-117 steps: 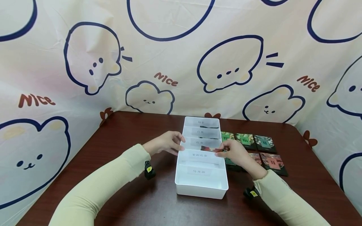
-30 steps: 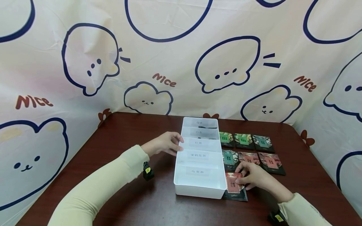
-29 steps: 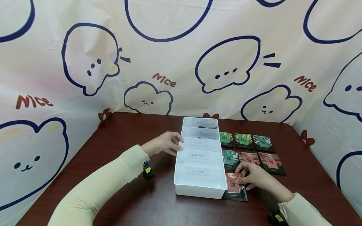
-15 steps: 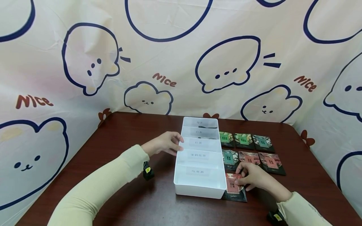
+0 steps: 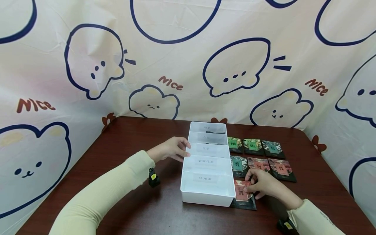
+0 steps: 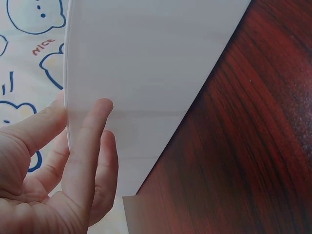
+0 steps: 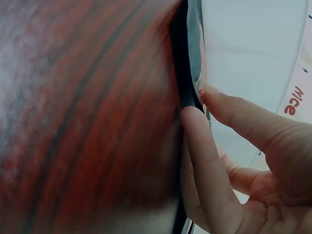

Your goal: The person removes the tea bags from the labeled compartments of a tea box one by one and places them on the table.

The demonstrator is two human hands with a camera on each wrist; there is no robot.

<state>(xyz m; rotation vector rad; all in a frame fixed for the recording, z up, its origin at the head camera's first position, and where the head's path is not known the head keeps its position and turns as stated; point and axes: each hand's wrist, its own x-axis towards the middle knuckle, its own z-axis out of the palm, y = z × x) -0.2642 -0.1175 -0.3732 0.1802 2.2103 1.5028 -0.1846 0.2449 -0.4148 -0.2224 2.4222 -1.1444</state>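
In the head view, a long white divided box (image 5: 208, 187) stands on the table, each compartment bearing a paper label. My left hand (image 5: 170, 149) grips its left rim; the left wrist view has fingers on both sides of the wall (image 6: 146, 63). At the box's front right corner, a red and black tea packet (image 5: 242, 191) lies flat against the box side. My right hand (image 5: 264, 184) pinches its right edge between thumb and fingertips. Seen from the right wrist, the packet's dark edge (image 7: 181, 63) is slightly lifted between them.
Right of the box lie two rows of tea packets: green ones (image 5: 254, 147), teal ones (image 5: 274, 148) and red ones (image 5: 282, 169). Dark packet edges (image 5: 215, 132) show in the two far compartments. A printed curtain (image 5: 188, 65) hangs behind the dark wooden table (image 5: 132, 209).
Since the oldest frame, my right hand has moved the red packet from over the middle compartment to the table at the box's front right. In the last second it barely shifts. My left hand stays put.
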